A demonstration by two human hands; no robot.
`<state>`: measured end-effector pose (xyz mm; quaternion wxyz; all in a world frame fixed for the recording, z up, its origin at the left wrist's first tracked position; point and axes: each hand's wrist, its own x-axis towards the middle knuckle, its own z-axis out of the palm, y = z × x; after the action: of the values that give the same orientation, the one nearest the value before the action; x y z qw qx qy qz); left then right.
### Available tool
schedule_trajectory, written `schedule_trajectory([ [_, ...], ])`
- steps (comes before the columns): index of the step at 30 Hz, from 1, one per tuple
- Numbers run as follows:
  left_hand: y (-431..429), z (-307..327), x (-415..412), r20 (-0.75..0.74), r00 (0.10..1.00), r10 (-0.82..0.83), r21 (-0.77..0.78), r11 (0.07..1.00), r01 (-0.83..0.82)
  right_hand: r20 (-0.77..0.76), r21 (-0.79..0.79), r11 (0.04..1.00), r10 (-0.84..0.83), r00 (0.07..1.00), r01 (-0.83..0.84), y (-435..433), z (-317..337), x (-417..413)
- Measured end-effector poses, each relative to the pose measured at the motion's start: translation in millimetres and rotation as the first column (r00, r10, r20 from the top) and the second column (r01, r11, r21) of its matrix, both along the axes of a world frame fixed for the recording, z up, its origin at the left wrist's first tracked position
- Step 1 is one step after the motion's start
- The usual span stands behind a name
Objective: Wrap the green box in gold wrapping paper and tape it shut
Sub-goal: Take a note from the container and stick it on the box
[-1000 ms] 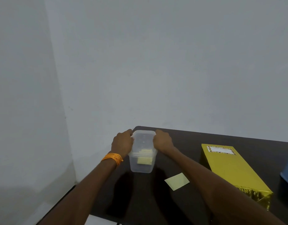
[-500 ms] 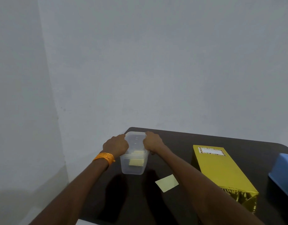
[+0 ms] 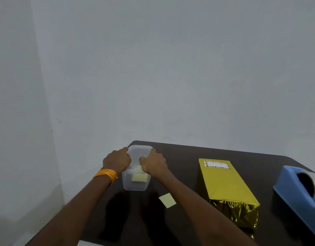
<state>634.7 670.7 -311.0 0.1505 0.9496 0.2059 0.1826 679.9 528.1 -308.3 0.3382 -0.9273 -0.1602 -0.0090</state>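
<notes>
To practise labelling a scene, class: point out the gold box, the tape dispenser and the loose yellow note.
gold box (image 3: 224,181), head view, middle of its top face
tape dispenser (image 3: 293,201), head view, its blue side wall
yellow note (image 3: 167,200), head view, middle of the paper

both arms bare, stretched forward over left part of bench (image 3: 185,157), forearms converging toward its far-left corner. left hand (image 3: 117,161) knuckles up, fingers curled over left top edge of clear tub (image 3: 135,183). right hand (image 3: 154,163) grips right top edge, thumb lying on top. hands close together, not touching each other. orange band (image 3: 106,174) round left wrist.
</notes>
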Motion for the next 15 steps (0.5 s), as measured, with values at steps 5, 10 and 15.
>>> schedule_trajectory([
  [5, 6, 5, 6, -0.119, 0.990, -0.079, -0.107, 0.992, 0.067, 0.018, 0.017, 1.000, 0.016, 1.000, -0.016, -2, 1, 0],
  [10, 2, 13, 16, -0.092, 0.991, -0.099, -0.065, 0.994, 0.093, 0.008, 0.022, 0.999, 0.025, 1.000, -0.026, -1, -1, 3],
  [15, 7, 4, 22, 0.022, 0.996, -0.089, -0.181, 0.979, 0.092, 0.010, 0.018, 1.000, 0.021, 1.000, -0.022, 2, -5, 6],
])
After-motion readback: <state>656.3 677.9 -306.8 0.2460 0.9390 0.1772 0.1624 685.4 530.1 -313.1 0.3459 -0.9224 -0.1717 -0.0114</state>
